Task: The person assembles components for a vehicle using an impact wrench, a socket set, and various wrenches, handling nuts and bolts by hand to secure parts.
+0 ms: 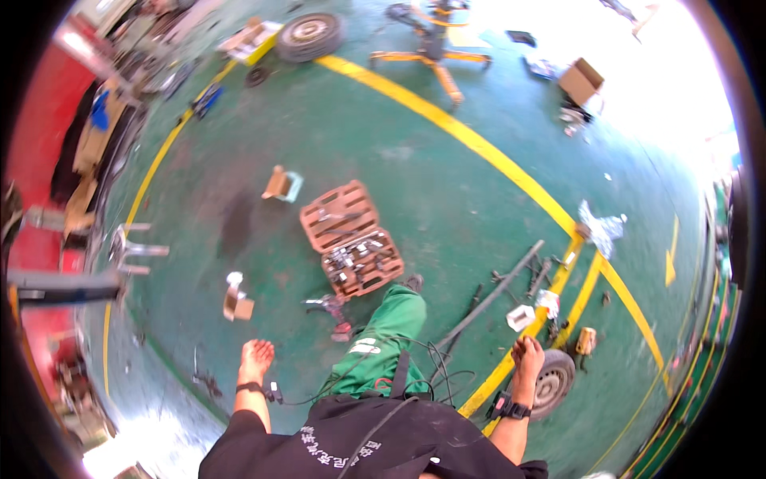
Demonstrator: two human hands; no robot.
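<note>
The person is apparently standing between handling steps, the left hand (256, 361) hanging slack and empty, the right hand (527, 359) half-curled, its hold untellable, while the open tool case (355, 199) is lying at twelve o'clock, any reach calling for stooping

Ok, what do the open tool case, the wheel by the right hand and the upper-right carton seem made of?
Tool case: likely dull, hard plastic, evenly orange-brown with moulded recesses.
Wheel: probably matte rubber around metal, perhaps painted, judging by its dark outside and pale centre.
Carton: looks like plain cardboard, matte brown with straight edges.
</note>
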